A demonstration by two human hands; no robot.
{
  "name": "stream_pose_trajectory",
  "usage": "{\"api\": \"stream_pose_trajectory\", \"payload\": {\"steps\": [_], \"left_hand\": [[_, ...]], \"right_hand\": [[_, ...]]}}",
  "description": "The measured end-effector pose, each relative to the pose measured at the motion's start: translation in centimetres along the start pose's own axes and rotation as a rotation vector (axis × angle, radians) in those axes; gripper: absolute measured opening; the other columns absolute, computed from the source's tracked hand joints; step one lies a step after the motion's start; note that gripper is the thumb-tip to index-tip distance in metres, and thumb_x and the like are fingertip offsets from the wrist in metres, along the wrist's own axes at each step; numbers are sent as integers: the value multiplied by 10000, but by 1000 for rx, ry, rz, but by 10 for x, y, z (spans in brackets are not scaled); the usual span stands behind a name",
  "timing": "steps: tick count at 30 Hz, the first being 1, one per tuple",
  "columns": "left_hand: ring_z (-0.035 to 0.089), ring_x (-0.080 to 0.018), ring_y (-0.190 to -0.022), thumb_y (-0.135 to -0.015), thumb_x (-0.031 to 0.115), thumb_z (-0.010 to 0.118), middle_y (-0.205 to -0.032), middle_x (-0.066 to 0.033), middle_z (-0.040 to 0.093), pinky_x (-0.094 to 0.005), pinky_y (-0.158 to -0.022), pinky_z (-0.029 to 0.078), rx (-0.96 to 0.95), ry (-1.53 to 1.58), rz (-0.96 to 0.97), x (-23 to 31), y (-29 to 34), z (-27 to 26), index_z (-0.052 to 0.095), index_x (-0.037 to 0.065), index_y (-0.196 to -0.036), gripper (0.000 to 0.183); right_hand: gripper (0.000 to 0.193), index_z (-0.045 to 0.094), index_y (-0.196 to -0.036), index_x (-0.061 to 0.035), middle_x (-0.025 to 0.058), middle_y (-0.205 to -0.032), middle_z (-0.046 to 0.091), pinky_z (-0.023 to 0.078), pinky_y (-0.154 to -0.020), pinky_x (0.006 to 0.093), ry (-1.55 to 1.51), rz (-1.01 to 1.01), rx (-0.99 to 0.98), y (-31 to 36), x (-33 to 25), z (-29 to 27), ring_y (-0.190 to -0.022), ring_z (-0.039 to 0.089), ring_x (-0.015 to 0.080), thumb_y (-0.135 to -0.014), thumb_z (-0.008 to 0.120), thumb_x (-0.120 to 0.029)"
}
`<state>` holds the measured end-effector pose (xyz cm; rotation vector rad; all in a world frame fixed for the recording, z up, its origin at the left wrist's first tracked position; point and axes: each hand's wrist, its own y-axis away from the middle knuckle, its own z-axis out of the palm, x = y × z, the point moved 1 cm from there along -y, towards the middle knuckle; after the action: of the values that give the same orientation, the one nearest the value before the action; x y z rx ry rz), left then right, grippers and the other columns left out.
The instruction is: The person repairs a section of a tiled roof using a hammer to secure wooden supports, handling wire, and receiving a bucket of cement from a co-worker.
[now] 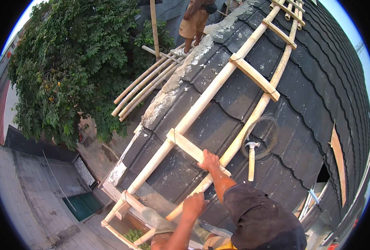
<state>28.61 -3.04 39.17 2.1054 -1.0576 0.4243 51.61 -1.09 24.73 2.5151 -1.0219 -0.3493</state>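
Observation:
A long ladder of pale round poles (pixel 205 98) with flat wooden rungs (pixel 255 77) tied on lies up the dark tiled roof. My right hand (pixel 210 161) is closed around the lowest rung on the tiles, close to the right pole (pixel 251 121). Nearer to me, my left hand (pixel 195 204) is curled at the lower part of that same pole; its fingertips are hidden. A claw hammer (pixel 251 161) with a pale handle rests on the tiles right of the ladder, beside a loose coil of thin wire (pixel 272 125).
Rough mortar (pixel 164 98) lines the roof's left edge, with a drop to a yard beyond. Several poles (pixel 145 85) jut out there by a leafy tree (pixel 72 62). Another person (pixel 193 23) stands farther up. A dark hole (pixel 323 173) and a wooden strip (pixel 338 160) lie at right.

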Motion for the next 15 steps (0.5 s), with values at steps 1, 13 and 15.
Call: {"api": "stream_pose_trajectory", "payload": {"steps": [1, 13, 15], "left_hand": [[710, -342, -846, -864, 392, 704, -946, -171, 690, -437, -758, 559, 1, -1, -3, 0, 0, 0, 628, 26, -1009, 401], [708, -348, -836, -859, 391, 708, -934, -176, 692, -446, -748, 557, 1, 3, 16, -2, 3, 4, 628, 26, -1001, 400], [708, -348, -833, -854, 392, 712, -931, -175, 692, -445, -748, 558, 8, -5, 20, -3, 4, 6, 630, 28, -1000, 401]], "right_hand": [[649, 473, -1181, -95, 163, -1167, 662, 500, -927, 443, 2, 1, 0, 0, -1, 0, -1112, 643, 334, -759, 762, -495], [656, 469, -1176, -91, 169, -1138, 667, 504, -918, 440, 6, -7, 32, 0, -1, 2, -1092, 651, 343, -753, 767, -495], [657, 467, -1175, -91, 169, -1133, 669, 503, -917, 440, 7, -9, 44, 0, 1, 4, -1091, 651, 345, -753, 768, -495]]}}
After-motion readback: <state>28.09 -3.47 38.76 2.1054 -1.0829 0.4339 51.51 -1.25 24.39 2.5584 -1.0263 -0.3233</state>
